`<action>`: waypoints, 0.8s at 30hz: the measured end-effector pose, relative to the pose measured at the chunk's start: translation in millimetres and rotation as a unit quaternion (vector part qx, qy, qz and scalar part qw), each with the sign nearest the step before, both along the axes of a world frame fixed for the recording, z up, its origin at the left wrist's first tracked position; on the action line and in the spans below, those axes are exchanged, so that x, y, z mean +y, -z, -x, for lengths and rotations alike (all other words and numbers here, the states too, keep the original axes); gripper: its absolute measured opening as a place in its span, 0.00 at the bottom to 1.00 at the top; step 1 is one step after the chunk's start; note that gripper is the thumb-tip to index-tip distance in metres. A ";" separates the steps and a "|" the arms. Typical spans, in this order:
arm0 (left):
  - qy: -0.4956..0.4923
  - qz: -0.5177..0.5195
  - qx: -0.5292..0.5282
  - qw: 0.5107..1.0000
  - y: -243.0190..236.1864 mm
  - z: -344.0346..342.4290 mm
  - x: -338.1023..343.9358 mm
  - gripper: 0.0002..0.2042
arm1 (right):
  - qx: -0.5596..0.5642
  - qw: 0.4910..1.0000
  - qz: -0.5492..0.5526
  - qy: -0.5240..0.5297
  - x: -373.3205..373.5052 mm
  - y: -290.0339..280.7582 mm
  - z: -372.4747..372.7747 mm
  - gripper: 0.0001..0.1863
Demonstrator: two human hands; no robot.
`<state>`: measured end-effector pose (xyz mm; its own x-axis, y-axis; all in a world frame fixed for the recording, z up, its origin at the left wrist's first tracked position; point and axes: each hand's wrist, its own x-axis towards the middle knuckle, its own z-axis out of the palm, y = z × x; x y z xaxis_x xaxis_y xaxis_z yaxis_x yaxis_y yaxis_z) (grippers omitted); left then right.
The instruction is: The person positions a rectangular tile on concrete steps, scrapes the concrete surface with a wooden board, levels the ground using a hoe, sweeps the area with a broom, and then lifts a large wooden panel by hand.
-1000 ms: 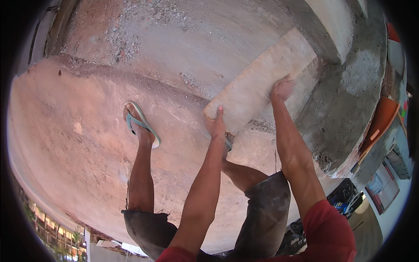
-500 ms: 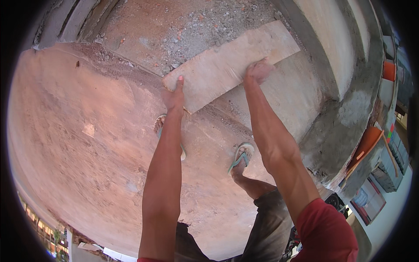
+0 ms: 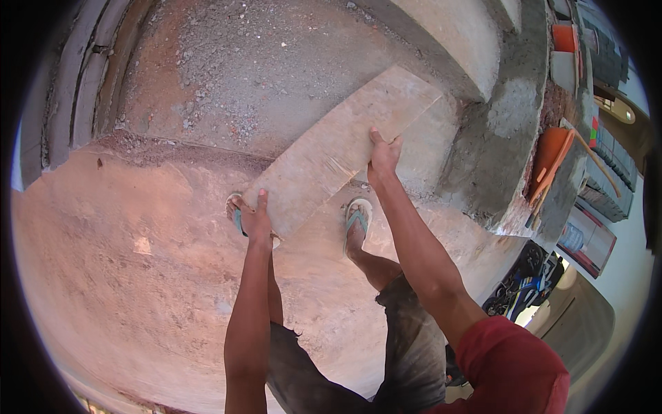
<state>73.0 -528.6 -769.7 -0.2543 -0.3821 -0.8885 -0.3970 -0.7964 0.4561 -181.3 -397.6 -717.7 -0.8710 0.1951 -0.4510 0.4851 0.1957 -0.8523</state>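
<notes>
A long pale plywood board (image 3: pixel 324 148) slants across the view in front of me, its near left end low and its far right end high. My left hand (image 3: pixel 257 222) grips the near left end, thumb on the top face and fingers hidden underneath. Farther up the near edge, my right hand (image 3: pixel 384 155) holds the board in the same way, with its thumb on top. Splintered marks show on the surface between the two hands.
My sandalled feet (image 3: pixel 356 219) stand on a dusty reddish floor (image 3: pixel 165 276). Beyond the board lies gravelly rubble (image 3: pixel 221 90). Curved concrete steps (image 3: pixel 448 34) rise at the right, with orange containers (image 3: pixel 549 165) and a wooden handle past them. Concrete ledges (image 3: pixel 76 90) stand far left.
The board has come back toward my body and feet, both hands moving with it. My right thumb now lies plainly on its top face. My head view has shifted too.
</notes>
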 end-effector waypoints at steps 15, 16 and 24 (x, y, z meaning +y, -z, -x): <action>0.167 -0.171 0.051 0.970 -20.3 273.2 161.8 0.20 | 0.039 0.953 -0.254 0.158 254.5 18.7 235.6 0.26; 0.165 -0.164 0.034 0.972 -14.1 283.0 165.2 0.19 | 0.039 0.948 -0.272 0.163 254.2 24.2 244.3 0.26; -0.068 -0.218 -0.057 0.972 39.3 226.8 193.3 0.16 | -0.036 0.924 -0.379 -0.003 177.9 51.1 230.2 0.37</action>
